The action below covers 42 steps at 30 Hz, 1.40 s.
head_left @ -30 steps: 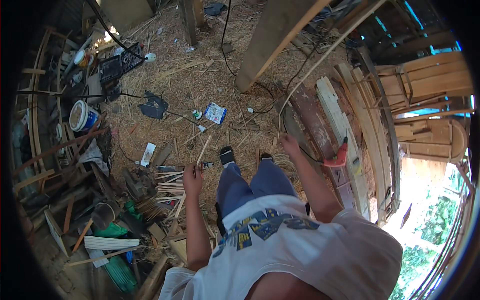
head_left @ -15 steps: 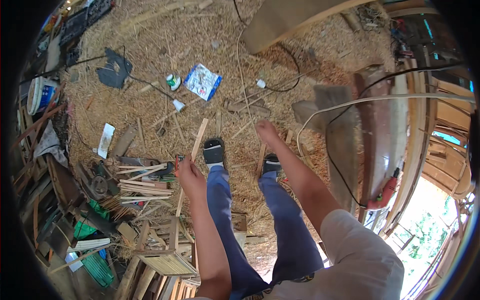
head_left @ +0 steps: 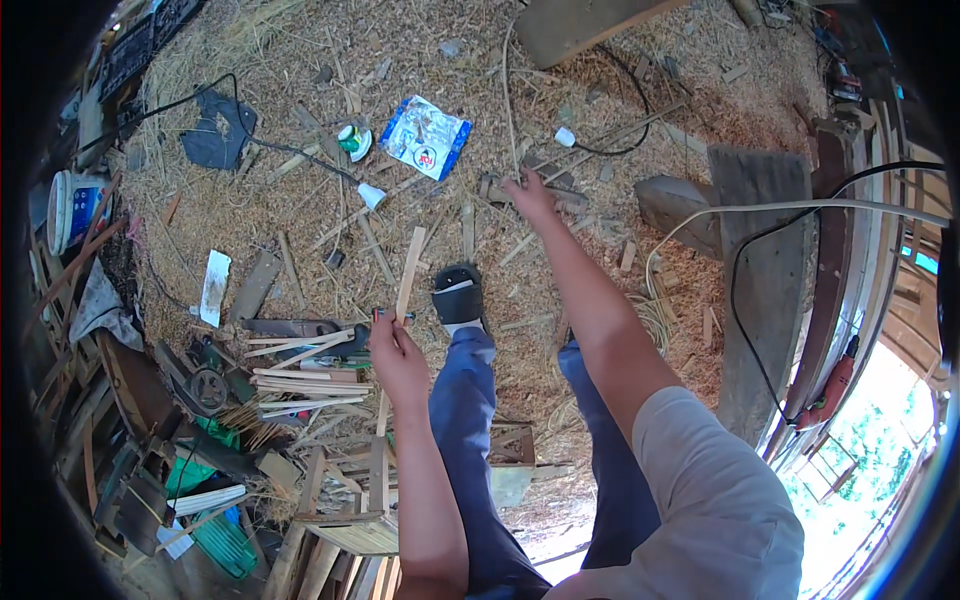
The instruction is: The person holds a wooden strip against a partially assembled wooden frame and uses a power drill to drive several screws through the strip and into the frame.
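Observation:
My left hand (head_left: 398,350) is closed on a narrow pale wooden slat (head_left: 410,265), which points upward past my left sandal (head_left: 457,295). Beside it on the floor lies a loose pile of thin slats (head_left: 310,384). My right hand (head_left: 530,195) is stretched forward, fingers loosely bent and apart, over short scraps of wood (head_left: 567,200). A thin pale cord (head_left: 510,90) runs to its fingertips; any grip on it is not visible. A blue-and-white packet (head_left: 425,137), a green container (head_left: 352,141) and a white bulb-like piece (head_left: 370,196) lie among the shavings.
Grey and brown planks (head_left: 750,300) stand along the right, with cables across them and a red power tool (head_left: 828,390). A white bucket (head_left: 72,212), scrap wood and green plastic (head_left: 222,545) crowd the left. A small wooden frame (head_left: 345,525) is at lower left.
The view has tilted down toward my legs and the floor. My right arm has reached farther forward, up in the picture. My left hand still holds the slat.

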Available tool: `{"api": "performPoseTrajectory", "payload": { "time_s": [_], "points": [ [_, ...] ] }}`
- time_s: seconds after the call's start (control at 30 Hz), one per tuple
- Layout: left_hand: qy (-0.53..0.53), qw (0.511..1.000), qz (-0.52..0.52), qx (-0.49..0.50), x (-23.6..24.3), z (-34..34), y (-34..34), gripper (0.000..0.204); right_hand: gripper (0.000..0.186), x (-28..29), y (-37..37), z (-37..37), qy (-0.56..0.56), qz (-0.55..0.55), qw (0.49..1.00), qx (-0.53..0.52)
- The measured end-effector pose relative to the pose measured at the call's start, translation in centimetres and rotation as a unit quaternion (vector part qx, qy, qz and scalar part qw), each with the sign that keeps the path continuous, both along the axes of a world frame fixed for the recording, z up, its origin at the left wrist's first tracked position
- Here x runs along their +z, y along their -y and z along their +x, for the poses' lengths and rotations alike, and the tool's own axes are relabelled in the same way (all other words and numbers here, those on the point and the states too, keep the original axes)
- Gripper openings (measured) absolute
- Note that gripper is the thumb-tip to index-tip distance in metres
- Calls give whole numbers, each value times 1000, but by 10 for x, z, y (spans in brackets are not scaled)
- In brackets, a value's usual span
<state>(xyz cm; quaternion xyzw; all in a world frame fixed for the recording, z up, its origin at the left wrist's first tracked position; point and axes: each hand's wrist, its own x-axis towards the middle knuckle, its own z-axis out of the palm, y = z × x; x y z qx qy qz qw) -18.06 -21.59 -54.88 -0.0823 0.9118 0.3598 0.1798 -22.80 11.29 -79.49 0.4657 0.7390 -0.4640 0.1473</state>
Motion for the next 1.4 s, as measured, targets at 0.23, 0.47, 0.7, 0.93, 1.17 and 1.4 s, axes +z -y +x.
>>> {"api": "performPoseTrajectory", "payload": {
  "time_s": [0.23, 0.47, 0.7, 0.93, 1.17, 1.4],
  "points": [
    [8, 990, 121, 73, -10, -12, -9, 23, 34, 74, 34, 38, -77, 37, 995, 50],
    [93, 932, 255, 242, 17, -5, 9, 16, 34, 198, 94, 90, -55, -55, 986, 149],
    [191, 943, 225, 152, 75, -45, 20, 17, 27, 275, 109, 135, -80, -109, 965, 226],
    [118, 958, 251, 71, 69, -73, 8, 19, 25, 304, 88, 143, -89, -98, 985, 113],
    [97, 980, 167, -52, 78, -64, -56, 21, 26, 327, 54, 152, -114, -50, 992, 19],
    [157, 938, 308, 28, 78, -69, -107, 29, 24, 336, 33, 140, -143, -55, 988, 10]
  ]
}}
